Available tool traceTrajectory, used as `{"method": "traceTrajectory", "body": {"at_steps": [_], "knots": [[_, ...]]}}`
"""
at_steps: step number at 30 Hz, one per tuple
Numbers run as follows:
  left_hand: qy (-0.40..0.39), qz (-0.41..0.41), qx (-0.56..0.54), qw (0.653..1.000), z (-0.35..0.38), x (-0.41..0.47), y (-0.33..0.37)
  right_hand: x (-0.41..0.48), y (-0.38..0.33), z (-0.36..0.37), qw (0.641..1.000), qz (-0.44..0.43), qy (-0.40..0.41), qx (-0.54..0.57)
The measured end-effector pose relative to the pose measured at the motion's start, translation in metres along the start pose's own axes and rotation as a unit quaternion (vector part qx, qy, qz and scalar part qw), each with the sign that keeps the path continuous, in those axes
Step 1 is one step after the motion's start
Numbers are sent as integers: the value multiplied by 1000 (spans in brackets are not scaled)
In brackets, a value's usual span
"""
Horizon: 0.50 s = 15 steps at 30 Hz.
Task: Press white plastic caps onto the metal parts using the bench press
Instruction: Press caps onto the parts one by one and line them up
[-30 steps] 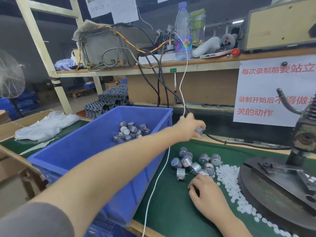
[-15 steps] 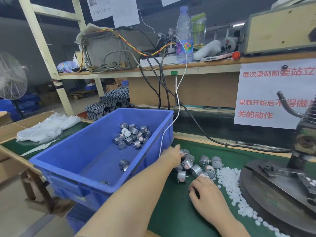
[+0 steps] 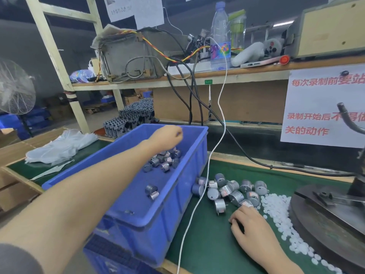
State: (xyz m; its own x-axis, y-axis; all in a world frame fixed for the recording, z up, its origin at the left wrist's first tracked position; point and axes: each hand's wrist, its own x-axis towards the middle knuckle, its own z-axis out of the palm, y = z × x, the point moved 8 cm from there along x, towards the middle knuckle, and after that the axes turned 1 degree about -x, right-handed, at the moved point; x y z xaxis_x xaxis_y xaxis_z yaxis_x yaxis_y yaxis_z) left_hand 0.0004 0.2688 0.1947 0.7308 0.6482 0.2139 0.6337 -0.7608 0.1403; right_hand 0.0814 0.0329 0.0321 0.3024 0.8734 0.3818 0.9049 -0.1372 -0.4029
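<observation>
My left hand (image 3: 167,136) hangs over the far end of the blue bin (image 3: 152,224) with its fingers curled shut; a small grey bit shows at the fingertips. Below it lie metal parts in the bin (image 3: 165,162). A pile of small grey metal parts (image 3: 231,191) sits on the green mat (image 3: 207,246) right of the bin. My right hand (image 3: 250,224) rests knuckles-up on the mat, fingers bent, its tips touching one part at the pile's near edge. White plastic caps (image 3: 276,213) are strewn along the round base of the bench press (image 3: 325,226).
A white cable (image 3: 197,204) hangs from the shelf across the mat beside the bin. The press lever (image 3: 347,119) sticks up at the far right under a paper notice. A shelf with a water bottle (image 3: 220,36) and wiring runs behind. White plastic bags (image 3: 59,145) lie at left.
My left hand went from near the cable down to the parts pile, then swung left and now is over the bin. My right hand stayed in place.
</observation>
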Motion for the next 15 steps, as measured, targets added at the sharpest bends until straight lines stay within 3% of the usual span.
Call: {"method": "traceTrajectory", "body": {"at_steps": [7, 15], "knots": [[-186, -184, 74, 962, 56, 7, -122, 5, -5, -3, 1000, 7, -10, -7], [-215, -249, 42, 944, 98, 22, -156, 8, -6, -5, 1000, -1, 26, -15]]}}
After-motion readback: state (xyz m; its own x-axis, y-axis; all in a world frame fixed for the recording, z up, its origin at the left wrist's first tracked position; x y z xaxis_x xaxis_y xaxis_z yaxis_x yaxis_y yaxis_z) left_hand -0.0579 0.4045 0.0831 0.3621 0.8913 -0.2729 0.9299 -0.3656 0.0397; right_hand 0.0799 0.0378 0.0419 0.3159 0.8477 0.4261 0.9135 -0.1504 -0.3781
